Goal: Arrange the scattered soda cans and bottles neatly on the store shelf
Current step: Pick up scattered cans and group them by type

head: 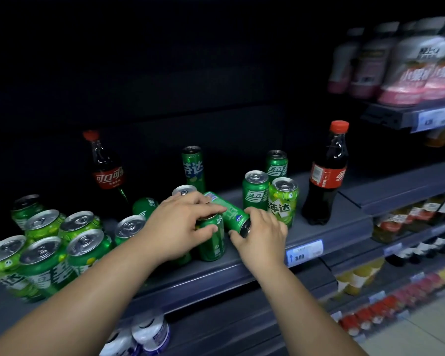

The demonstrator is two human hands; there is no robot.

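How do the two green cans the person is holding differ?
The upright can stands on the shelf; the lying can rests on its side. The left hand grips the upright can from above; the right hand holds the lying can's end. Both are green.

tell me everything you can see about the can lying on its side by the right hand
The lying can is slim, green metal with a small Fanta label. It lies on its side on the shelf, dark end toward the camera. The right hand grips that end; an upright can stands beside it.
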